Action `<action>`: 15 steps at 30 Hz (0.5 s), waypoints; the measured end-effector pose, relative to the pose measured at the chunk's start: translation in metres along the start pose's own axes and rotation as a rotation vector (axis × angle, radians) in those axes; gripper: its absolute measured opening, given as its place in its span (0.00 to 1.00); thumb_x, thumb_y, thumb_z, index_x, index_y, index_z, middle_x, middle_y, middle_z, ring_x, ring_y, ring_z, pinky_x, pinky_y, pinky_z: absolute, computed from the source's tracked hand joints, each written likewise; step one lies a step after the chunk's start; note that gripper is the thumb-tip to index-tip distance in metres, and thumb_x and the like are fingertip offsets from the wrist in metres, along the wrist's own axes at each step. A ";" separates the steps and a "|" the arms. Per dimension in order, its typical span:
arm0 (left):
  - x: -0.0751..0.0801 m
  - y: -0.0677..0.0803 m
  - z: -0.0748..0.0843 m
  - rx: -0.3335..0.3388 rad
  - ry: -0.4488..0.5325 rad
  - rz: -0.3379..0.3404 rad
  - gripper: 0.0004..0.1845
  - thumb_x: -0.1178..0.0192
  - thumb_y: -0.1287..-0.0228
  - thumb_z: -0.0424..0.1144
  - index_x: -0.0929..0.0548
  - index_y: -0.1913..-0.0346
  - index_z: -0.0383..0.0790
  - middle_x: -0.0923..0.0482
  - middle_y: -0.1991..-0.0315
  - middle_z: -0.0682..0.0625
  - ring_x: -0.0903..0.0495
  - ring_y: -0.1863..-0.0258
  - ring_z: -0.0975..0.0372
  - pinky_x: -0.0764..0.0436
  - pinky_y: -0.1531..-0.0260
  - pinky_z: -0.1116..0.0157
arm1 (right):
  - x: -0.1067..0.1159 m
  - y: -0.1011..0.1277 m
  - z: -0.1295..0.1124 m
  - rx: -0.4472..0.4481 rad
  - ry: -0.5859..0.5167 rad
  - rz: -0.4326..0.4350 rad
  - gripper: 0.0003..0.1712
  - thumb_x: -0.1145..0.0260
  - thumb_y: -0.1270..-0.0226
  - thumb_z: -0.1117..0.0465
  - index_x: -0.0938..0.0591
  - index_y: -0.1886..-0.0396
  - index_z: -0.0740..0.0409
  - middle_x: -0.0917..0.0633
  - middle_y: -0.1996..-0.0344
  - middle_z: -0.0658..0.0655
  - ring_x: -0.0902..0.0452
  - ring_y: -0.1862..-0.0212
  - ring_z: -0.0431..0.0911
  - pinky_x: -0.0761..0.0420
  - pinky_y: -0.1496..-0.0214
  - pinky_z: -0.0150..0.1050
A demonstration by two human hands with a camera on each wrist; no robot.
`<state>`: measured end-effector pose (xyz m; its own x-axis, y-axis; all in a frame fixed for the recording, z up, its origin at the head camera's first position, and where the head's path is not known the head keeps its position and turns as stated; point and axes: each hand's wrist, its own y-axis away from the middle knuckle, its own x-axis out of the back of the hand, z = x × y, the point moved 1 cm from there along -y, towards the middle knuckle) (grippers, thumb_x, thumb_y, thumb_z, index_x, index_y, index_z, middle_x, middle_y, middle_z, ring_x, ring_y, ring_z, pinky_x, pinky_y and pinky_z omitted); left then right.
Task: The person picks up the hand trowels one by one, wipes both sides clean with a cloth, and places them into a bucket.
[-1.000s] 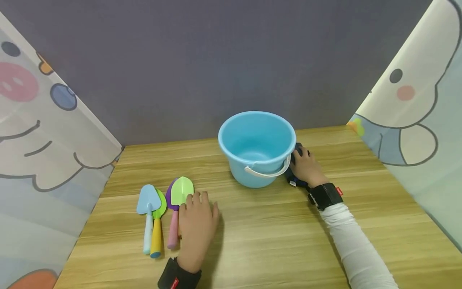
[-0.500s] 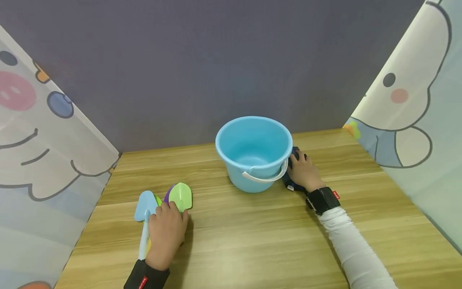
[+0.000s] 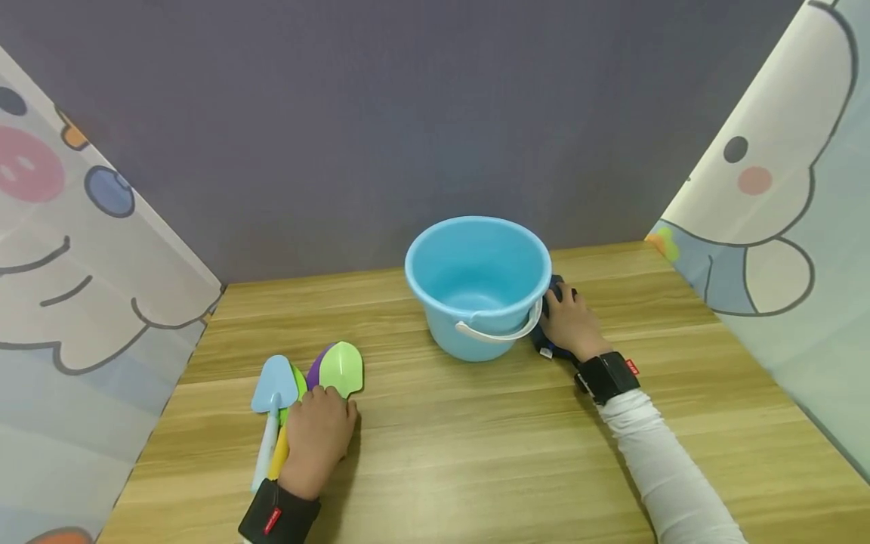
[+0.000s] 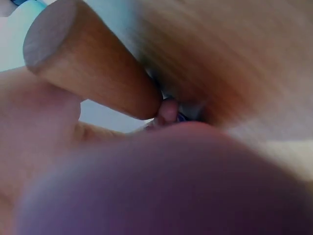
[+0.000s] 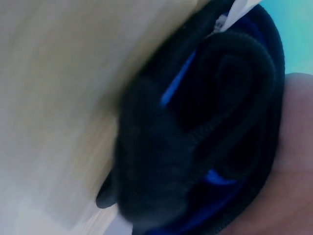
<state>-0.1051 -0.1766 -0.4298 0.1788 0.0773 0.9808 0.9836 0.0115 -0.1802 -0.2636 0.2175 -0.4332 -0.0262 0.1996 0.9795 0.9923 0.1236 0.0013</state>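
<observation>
My left hand (image 3: 319,431) is over two toy shovels, a light green one (image 3: 342,369) and a purple one (image 3: 318,369) partly beneath it. Its fingers curl down at their handles, which the hand covers in the head view. In the left wrist view a thick round handle (image 4: 107,68) lies against the palm, with fingertips meeting by its far end. My right hand (image 3: 574,325) grips a dark fabric bundle (image 3: 544,344) beside the bucket. In the right wrist view the bundle (image 5: 154,156) is black with blue inside, folded over, with a white tag.
A light blue bucket (image 3: 462,332) with a white handle (image 3: 499,334) stands upright near the back wall. Left of my left hand lie a blue shovel (image 3: 275,385) and a yellow-handled green shovel (image 3: 281,449). Cartoon-printed panels (image 3: 68,302) flank the wooden table (image 3: 476,453).
My left hand has moved left onto the shovels' handles, and its fingers have curled. The right hand keeps its place on the fabric bundle. The head view has shifted slightly.
</observation>
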 end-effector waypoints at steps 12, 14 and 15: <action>-0.006 0.001 -0.001 -0.053 -0.049 0.245 0.23 0.30 0.42 0.41 0.29 0.83 0.32 0.29 0.84 0.43 0.26 0.83 0.52 0.28 0.85 0.58 | 0.007 0.006 -0.007 0.019 0.012 0.100 0.37 0.35 0.27 0.51 0.35 0.30 0.70 0.28 0.48 0.90 0.27 0.46 0.82 0.19 0.54 0.72; -0.006 0.001 -0.001 -0.049 -0.032 0.274 0.23 0.30 0.43 0.40 0.30 0.84 0.33 0.30 0.86 0.43 0.26 0.85 0.52 0.29 0.86 0.58 | 0.006 0.006 -0.008 0.023 0.028 0.100 0.36 0.35 0.27 0.51 0.34 0.31 0.70 0.27 0.49 0.89 0.27 0.47 0.81 0.19 0.54 0.71; -0.006 0.002 0.000 -0.047 -0.024 0.286 0.23 0.30 0.43 0.39 0.31 0.84 0.33 0.31 0.87 0.44 0.26 0.86 0.52 0.30 0.86 0.58 | 0.006 0.007 -0.008 0.022 0.028 0.101 0.36 0.35 0.28 0.51 0.34 0.31 0.70 0.26 0.49 0.89 0.27 0.47 0.81 0.19 0.55 0.71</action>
<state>-0.1046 -0.1774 -0.4363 0.4491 0.0942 0.8885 0.8934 -0.0600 -0.4452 -0.2561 0.2114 -0.4260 0.0774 0.1851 0.9797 0.9869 0.1255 -0.1017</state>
